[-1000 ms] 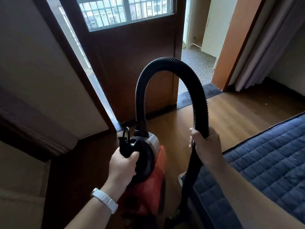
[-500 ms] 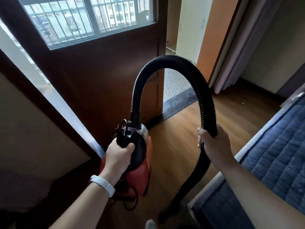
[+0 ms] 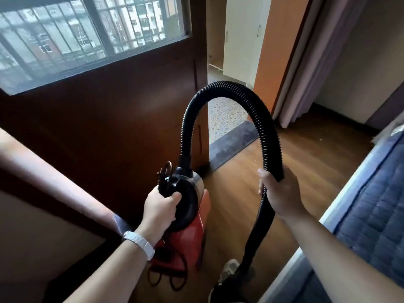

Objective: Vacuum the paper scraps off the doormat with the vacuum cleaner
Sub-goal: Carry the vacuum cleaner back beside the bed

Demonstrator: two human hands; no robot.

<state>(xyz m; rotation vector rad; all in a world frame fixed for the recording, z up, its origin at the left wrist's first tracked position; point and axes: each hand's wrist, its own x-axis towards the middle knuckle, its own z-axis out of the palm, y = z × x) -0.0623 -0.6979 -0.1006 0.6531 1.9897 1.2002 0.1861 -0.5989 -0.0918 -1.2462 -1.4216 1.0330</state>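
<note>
A red vacuum cleaner [image 3: 196, 226] with a black top hangs off the floor, carried by its black handle in my left hand [image 3: 160, 206]. Its ribbed black hose [image 3: 231, 88] arches up and over to the right. My right hand [image 3: 278, 193] grips the hose where it runs down into the black tube and nozzle [image 3: 251, 256] near the floor. A dark grey mat [image 3: 234, 141] lies across the doorway threshold ahead. No paper scraps show on it from here.
A dark wooden door [image 3: 122, 119] with a barred window stands open on the left. An orange door panel [image 3: 279, 47] and a curtain [image 3: 310, 62] flank the doorway. A bed with a blue quilted cover [image 3: 371, 204] fills the right. My shoe [image 3: 229, 270] stands on the wooden floor.
The view has moved forward and turned toward the doorway. The vacuum cleaner has been carried along with it; both hands keep the same grips.
</note>
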